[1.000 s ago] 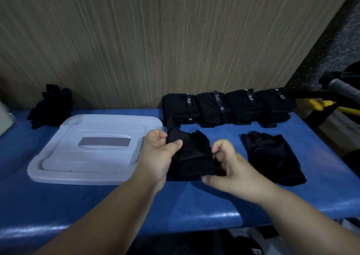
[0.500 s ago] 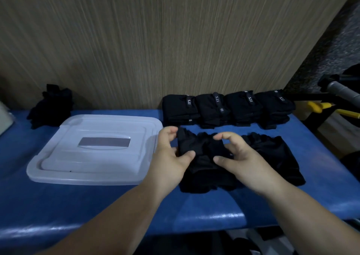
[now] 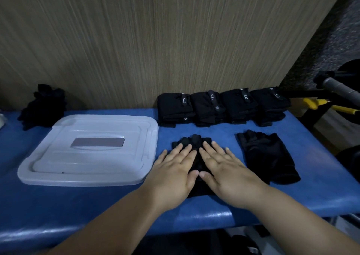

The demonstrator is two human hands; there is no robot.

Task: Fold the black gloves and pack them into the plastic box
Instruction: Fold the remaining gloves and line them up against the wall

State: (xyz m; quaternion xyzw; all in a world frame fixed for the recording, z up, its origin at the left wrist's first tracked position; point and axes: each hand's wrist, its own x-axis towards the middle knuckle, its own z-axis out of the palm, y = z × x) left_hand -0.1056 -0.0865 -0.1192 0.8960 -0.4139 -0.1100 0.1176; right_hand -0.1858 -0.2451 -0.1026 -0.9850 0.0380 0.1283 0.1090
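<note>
A black fingerless glove [image 3: 192,142] lies flat on the blue table [image 3: 97,206], mostly covered by my hands. My left hand [image 3: 175,172] and my right hand [image 3: 222,169] press on it side by side, fingers straight. A second black glove [image 3: 266,155] lies flat to the right, apart from my hands. The grey plastic box [image 3: 87,151] sits at the left with its lid on. Several folded glove bundles [image 3: 222,106] stand in a row along the wall.
A heap of loose black gloves [image 3: 42,106] sits at the far left by the wall. Beyond the table's right end are a grey handle [image 3: 341,88] and a yellow tool [image 3: 329,106]. The table's front edge runs just under my forearms.
My hands let go of the glove they pinched and lifted, laid it down left of the second glove, and now press it flat with open palms.
</note>
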